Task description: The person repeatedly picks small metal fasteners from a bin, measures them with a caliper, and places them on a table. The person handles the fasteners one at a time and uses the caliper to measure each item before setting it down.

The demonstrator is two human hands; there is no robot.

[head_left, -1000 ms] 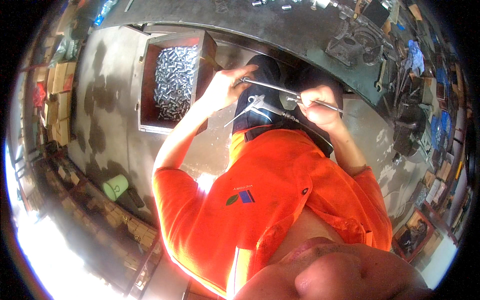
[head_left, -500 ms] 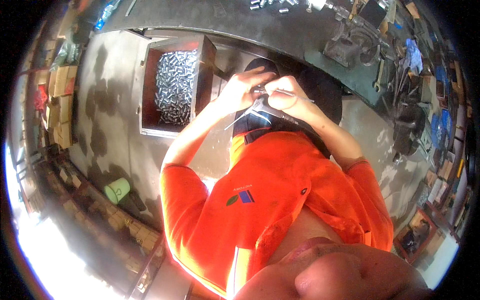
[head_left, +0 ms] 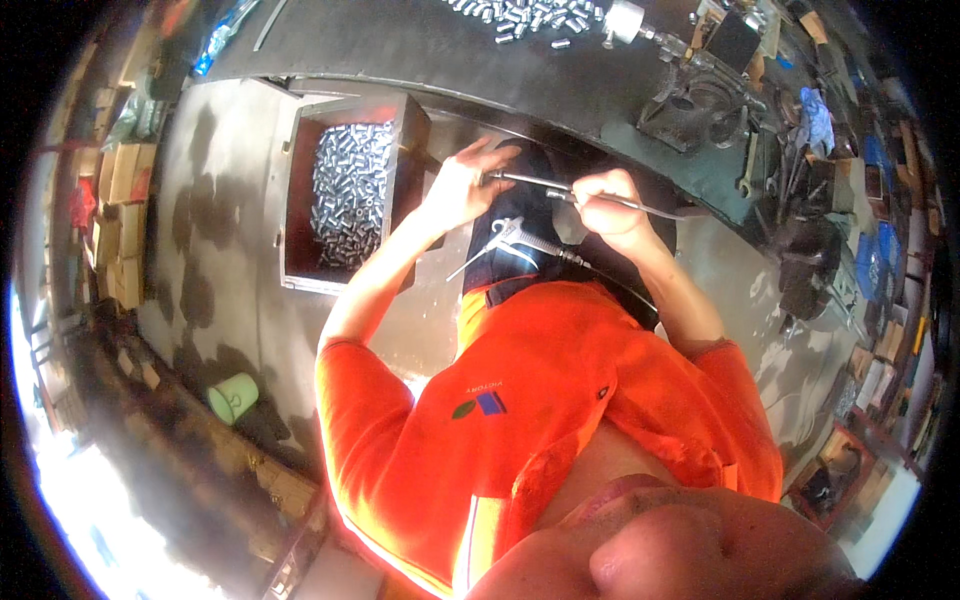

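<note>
My right hand [head_left: 608, 205] is closed around a thin metal rod [head_left: 640, 205] that runs left to right in front of me. Spread fingers of my left hand [head_left: 462, 185] touch the rod's left end [head_left: 505, 177]. Just below the hands, an air blow gun [head_left: 515, 238] with a metal nozzle rests on my dark lap, its hose running to the right. A rusty metal box [head_left: 300, 200] full of small shiny metal cylinders [head_left: 345, 190] stands on the floor to the left of my left hand.
A dark workbench [head_left: 430, 45] curves across the top, with loose metal cylinders [head_left: 525, 18] and a heavy vise-like tool [head_left: 700, 100] on it. A green cup [head_left: 232, 397] stands on the floor at the lower left. Cardboard boxes [head_left: 125, 170] and clutter line both sides.
My hands drew together half a second ago and have now parted again. The left hand has slid toward the rod's left end and opened its fingers.
</note>
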